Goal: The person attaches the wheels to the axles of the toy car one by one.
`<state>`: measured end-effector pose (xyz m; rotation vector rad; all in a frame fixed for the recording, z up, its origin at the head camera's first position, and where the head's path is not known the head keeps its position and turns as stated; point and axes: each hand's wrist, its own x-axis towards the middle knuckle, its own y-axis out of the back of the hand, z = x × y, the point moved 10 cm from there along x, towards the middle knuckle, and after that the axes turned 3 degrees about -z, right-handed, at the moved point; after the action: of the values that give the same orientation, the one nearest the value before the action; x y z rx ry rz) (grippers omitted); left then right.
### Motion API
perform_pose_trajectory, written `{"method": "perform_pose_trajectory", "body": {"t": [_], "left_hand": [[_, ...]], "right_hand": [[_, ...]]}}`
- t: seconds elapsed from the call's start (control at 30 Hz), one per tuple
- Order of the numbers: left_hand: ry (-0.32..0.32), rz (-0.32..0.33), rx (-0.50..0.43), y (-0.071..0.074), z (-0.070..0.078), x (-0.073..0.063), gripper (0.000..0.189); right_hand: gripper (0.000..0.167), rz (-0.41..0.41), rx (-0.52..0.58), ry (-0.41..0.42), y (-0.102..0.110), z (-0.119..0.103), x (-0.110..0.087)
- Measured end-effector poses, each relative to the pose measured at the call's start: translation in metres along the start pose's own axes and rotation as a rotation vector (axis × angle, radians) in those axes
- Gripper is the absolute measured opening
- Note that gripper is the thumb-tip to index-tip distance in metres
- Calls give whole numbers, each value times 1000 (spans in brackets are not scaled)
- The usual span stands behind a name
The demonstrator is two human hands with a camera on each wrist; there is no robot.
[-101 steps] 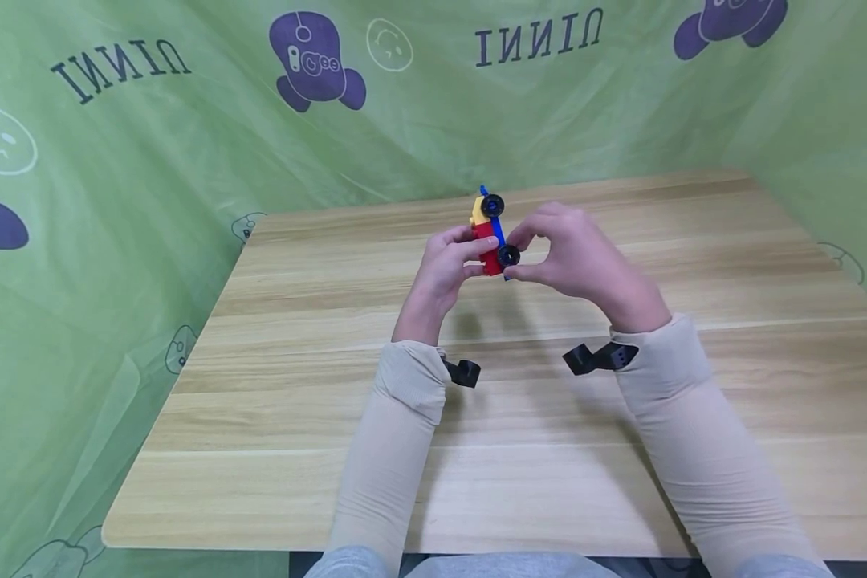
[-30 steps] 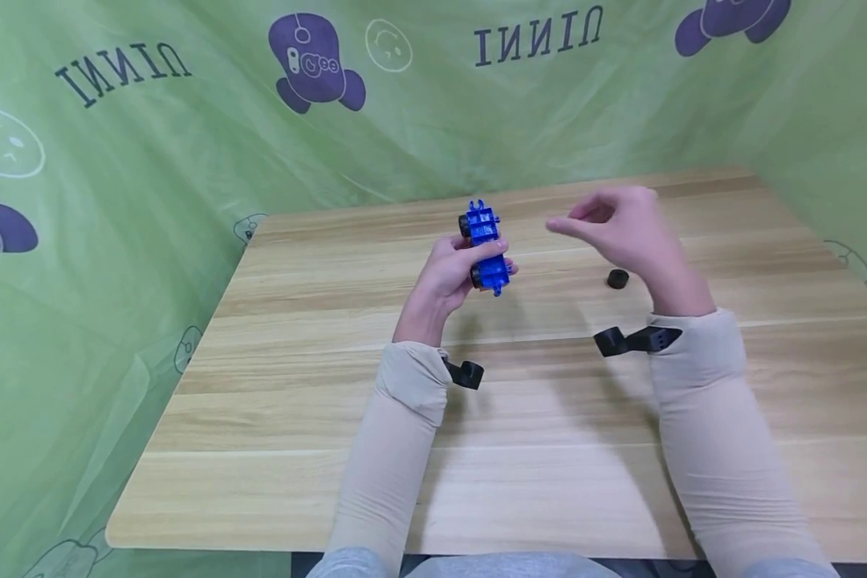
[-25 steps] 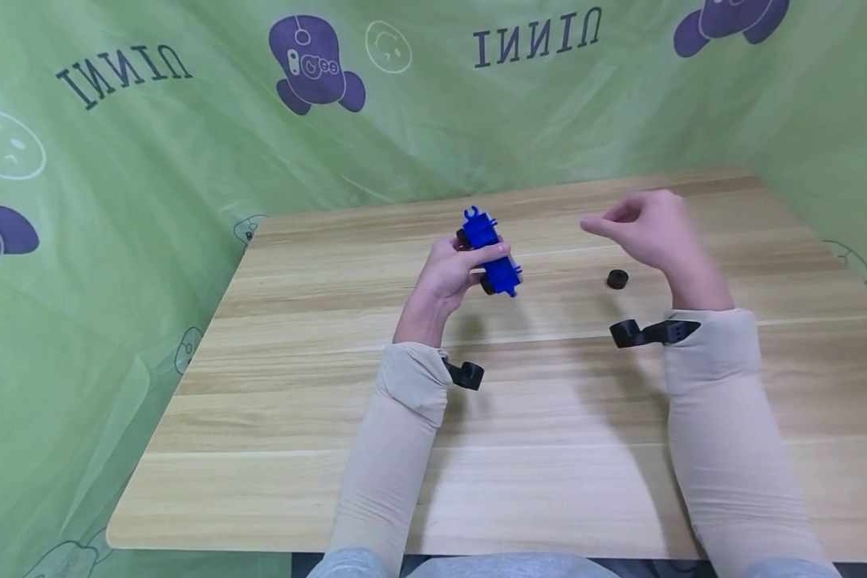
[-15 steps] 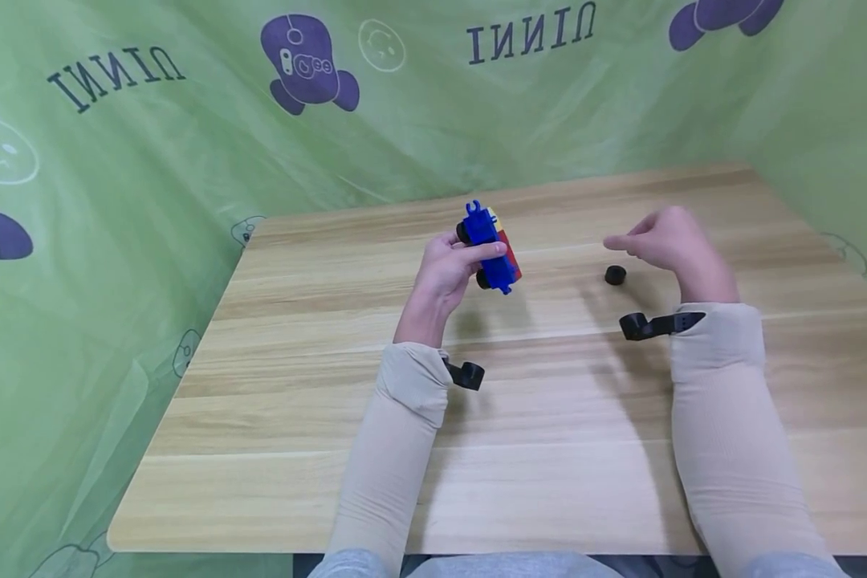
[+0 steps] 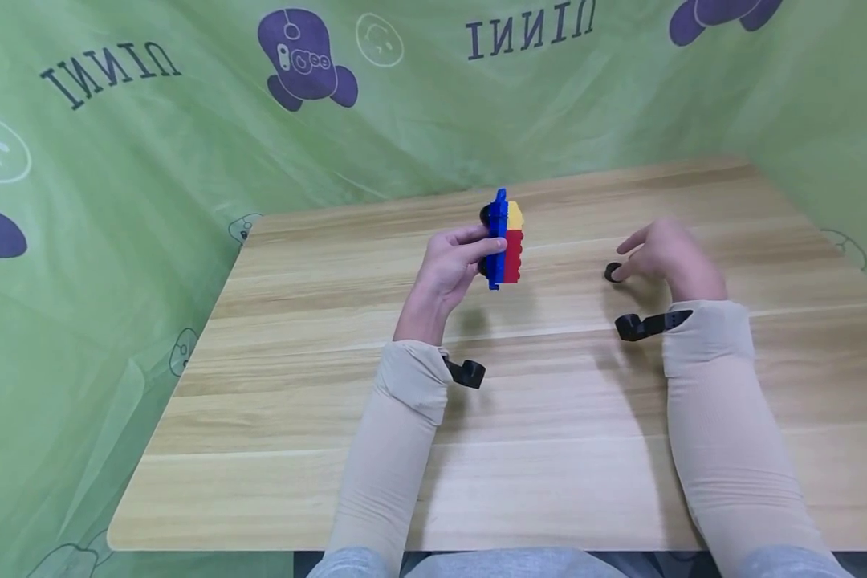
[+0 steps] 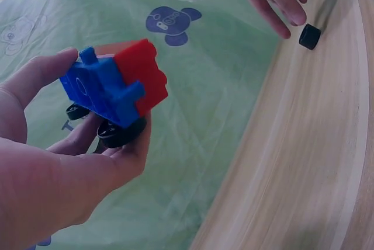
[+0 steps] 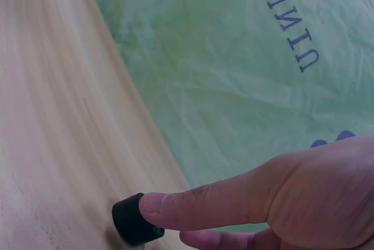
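My left hand (image 5: pixel 444 269) holds a toy brick car (image 5: pixel 512 255) above the table, thumb against its blue underside. The car has a blue base, red and yellow bricks, and black wheels on the side turned to the left palm. In the left wrist view the car's blue base (image 6: pixel 96 86) shows, with fingers curled beneath the wheels. A loose black wheel (image 5: pixel 611 272) is at the right. My right hand (image 5: pixel 672 257) reaches down to it, index finger raised apart. In the right wrist view the thumb (image 7: pixel 204 206) overlaps the wheel (image 7: pixel 130 219); fingers behind it are mostly hidden.
The wooden table (image 5: pixel 282 433) extends under both arms. A green printed cloth (image 5: pixel 419 136) hangs behind it and at the sides. A black wrist camera mount sits on each sleeve (image 5: pixel 708 345).
The right hand released the car, moved right and lowered to the loose wheel, its fingers spreading. The left hand turned the car, first underside up, now sideways with its bricks facing right.
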<state>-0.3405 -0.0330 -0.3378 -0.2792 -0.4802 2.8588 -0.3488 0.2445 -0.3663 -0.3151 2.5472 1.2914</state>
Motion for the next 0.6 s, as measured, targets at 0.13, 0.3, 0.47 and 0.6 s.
{"method": "perform_pose_trajectory", "body": {"t": [0.13,0.3,0.47,0.6], "left_hand": [[16,12,4,2,-3,1,36],[14,29,55,3,-4,0,35],[4,47,10,4,-3,0,38],[1,47,-37,5,-2,1,39]], "right_hand": [[61,11,-2,-6,-4,1,1],[60,47,2,-21,-8,1,2],[49,86,-25,-11,-10,-1,5],[41,101,-36,0,-9,-3,7]]}}
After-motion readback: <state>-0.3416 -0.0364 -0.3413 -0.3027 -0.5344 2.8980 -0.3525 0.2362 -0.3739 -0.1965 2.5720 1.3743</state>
